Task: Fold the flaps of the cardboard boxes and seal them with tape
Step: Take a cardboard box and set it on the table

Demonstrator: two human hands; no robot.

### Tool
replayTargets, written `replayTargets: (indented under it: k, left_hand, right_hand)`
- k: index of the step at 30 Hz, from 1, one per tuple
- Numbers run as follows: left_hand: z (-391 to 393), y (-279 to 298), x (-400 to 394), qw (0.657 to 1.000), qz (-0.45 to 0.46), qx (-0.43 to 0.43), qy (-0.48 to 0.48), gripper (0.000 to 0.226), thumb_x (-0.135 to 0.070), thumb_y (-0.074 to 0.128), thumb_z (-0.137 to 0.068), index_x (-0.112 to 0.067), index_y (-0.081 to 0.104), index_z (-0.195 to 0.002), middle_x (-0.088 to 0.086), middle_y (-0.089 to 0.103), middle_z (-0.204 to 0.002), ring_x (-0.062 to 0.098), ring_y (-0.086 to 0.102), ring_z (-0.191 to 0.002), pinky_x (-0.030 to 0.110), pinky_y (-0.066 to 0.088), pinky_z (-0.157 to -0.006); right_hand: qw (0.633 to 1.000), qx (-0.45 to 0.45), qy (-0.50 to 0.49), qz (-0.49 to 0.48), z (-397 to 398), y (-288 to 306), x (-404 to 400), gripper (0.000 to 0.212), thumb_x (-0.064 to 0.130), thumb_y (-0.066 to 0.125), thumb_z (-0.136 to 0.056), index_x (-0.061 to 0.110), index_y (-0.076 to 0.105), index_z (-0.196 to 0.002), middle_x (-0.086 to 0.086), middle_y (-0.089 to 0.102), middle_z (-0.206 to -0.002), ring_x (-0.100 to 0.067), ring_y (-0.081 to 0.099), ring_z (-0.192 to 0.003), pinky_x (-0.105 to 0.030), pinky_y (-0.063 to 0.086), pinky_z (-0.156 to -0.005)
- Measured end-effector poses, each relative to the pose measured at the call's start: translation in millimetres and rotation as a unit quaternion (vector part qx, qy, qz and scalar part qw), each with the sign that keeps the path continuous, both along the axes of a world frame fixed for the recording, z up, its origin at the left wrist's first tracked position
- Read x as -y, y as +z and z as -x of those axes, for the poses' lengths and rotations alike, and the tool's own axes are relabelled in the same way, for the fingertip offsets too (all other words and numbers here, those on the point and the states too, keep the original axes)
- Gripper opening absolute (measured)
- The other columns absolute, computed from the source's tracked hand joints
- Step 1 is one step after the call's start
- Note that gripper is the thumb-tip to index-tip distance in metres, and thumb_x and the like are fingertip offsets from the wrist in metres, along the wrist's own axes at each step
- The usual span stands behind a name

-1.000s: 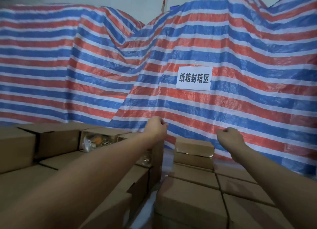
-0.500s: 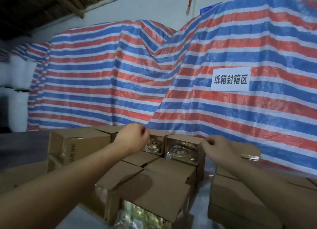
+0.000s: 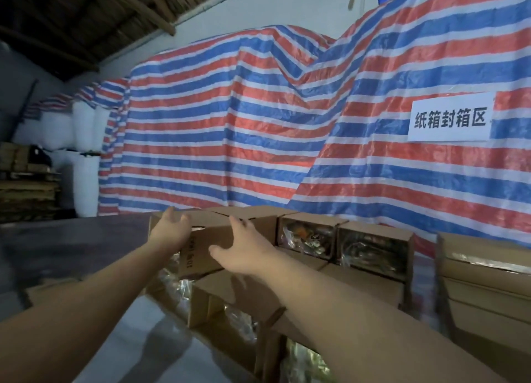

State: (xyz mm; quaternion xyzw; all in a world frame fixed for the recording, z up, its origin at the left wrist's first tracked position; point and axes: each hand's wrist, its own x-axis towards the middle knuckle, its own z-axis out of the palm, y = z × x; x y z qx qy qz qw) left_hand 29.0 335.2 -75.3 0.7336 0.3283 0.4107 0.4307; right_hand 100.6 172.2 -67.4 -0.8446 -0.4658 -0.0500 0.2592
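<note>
Head view: both hands, left hand (image 3: 169,232) and right hand (image 3: 244,249), spread on far cardboard box (image 3: 209,239), fetching step; next needs pulling it close.

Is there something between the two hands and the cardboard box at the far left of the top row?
Nothing visible stands between them. The left hand already rests on the left end of the cardboard box, and the right hand lies on its front, fingers reaching its top edge. The neighbouring open boxes stand off to the right.
</note>
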Motion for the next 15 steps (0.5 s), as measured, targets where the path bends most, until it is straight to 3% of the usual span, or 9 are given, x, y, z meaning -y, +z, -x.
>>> replayTargets:
  k: [3,5,7,9,12,15]
  left_hand:
    - [-7.9,5.4,7.7,0.998,0.014,0.044,-0.050,0.028,-0.020,0.050,-0.095,-0.009,0.065,-0.116,0.011,0.067,-0.102,0.029,0.063,-0.095,0.043,0.054,-0.087]
    - [-6.2,16.5,21.4,0.997,-0.008,0.063,-0.052,0.018,-0.022,0.055,-0.092,-0.011,0.068,-0.096,0.010,0.069,-0.091,0.027,0.065,-0.088,0.043,0.055,-0.084]
    - [-1.9,34.7,41.4,0.994,-0.037,0.078,-0.063,0.025,-0.031,0.053,-0.092,-0.011,0.067,-0.085,0.009,0.069,-0.082,0.027,0.066,-0.083,0.042,0.055,-0.080]
    - [3.6,56.4,65.9,0.992,-0.056,0.082,-0.076,0.034,-0.037,0.049,-0.092,-0.008,0.066,-0.084,0.011,0.067,-0.080,0.029,0.064,-0.082,0.042,0.053,-0.079]
    - [13.2,88.3,108.9,0.987,-0.032,0.073,-0.141,0.030,-0.037,0.047,-0.094,-0.012,0.064,-0.091,0.014,0.068,-0.091,0.029,0.065,-0.087,0.043,0.054,-0.086]
    - [22.7,116.2,159.4,0.980,-0.054,0.024,-0.188,0.037,-0.039,0.040,-0.097,-0.010,0.063,-0.093,0.015,0.068,-0.093,0.026,0.066,-0.084,0.034,0.053,-0.074]
  right_hand:
    - [1.000,0.014,-0.003,0.008,1.9,-4.0,-13.8,0.091,0.066,0.055,-0.084,0.036,0.009,-0.156,-0.004,0.011,-0.166,-0.036,0.028,-0.146,-0.051,0.034,-0.114]
    - [1.000,0.017,-0.019,-0.012,6.5,-1.5,-17.0,0.096,0.068,0.058,-0.078,0.036,0.008,-0.154,-0.005,0.019,-0.162,-0.036,0.031,-0.143,-0.057,0.032,-0.113]
    - [0.997,0.006,-0.031,-0.068,14.0,6.5,-16.1,0.097,0.067,0.061,-0.073,0.037,0.010,-0.151,-0.001,0.026,-0.157,-0.033,0.032,-0.142,-0.061,0.028,-0.113]
    - [0.988,-0.034,-0.030,-0.147,21.8,19.9,-8.7,0.095,0.062,0.062,-0.070,0.037,0.016,-0.149,0.002,0.031,-0.153,-0.030,0.036,-0.139,-0.060,0.030,-0.113]
    - [0.970,-0.069,-0.033,-0.232,33.2,43.4,20.6,0.078,0.054,0.057,-0.071,0.036,0.033,-0.142,0.003,0.044,-0.140,-0.027,0.047,-0.130,-0.054,0.042,-0.107]
    - [0.950,-0.123,-0.045,-0.283,48.5,64.0,67.6,0.059,0.050,0.046,-0.071,0.032,0.046,-0.127,0.003,0.060,-0.122,-0.023,0.061,-0.112,-0.048,0.050,-0.097]
